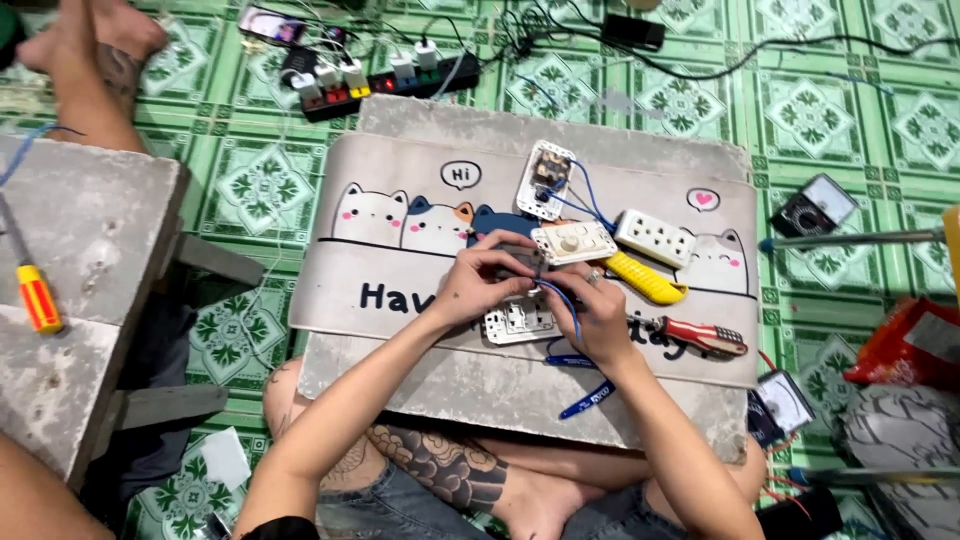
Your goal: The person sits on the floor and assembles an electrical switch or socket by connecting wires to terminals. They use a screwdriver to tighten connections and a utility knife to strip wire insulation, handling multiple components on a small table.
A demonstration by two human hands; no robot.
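Blue wire (562,300), pinched between both hands above white switch module (517,322) at centre of cat-print mat (400,270). Left hand (487,272) curled, fingertips pressed together on upper end of wire; right hand (590,315) just beside, fingers closed around lower run. Long axis roughly vertical in view, trailing toward wearer. Dimmer plate (573,242), yellow utility knife (645,278), red-handled screwdriver (700,335) close to right hand.

Blue wire (566,300), yellow knife (645,278), green patterned floor tiles (810,110), cat-print mat (400,270)
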